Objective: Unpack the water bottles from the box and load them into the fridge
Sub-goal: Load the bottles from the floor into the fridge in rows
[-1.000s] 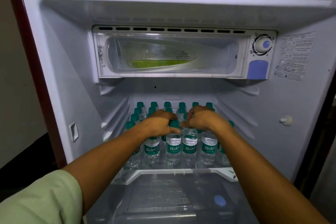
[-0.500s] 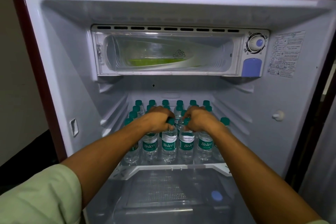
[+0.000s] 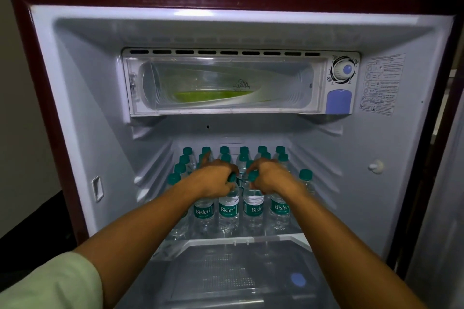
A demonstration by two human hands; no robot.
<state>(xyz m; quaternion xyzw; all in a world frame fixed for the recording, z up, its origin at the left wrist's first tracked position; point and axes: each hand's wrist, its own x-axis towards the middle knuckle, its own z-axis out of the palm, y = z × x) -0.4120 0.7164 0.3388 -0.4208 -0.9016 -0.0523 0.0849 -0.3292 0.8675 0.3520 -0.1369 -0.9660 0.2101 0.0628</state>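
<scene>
Several clear water bottles (image 3: pixel 204 213) with green caps and Bisleri labels stand in rows on the fridge shelf (image 3: pixel 288 236). My left hand (image 3: pixel 216 179) grips the neck of a front-row bottle (image 3: pixel 229 209). Beside it, my right hand (image 3: pixel 272 178) grips the neck of the neighbouring front-row bottle (image 3: pixel 253 208). Both hands cover other caps in the front rows. The box is not in view.
The open fridge (image 3: pixel 75 108) has a red frame and a clear freezer compartment (image 3: pixel 226 85) above the shelf. A thermostat dial (image 3: pixel 344 71) sits at its right. A clear crisper cover (image 3: pixel 226 276) lies under the shelf. A white knob (image 3: pixel 375 166) sticks out of the right wall.
My view has pulled back and tilted up a little. Both hands stay on the necks of the two front middle bottles, which have shifted slightly deeper on the shelf.
</scene>
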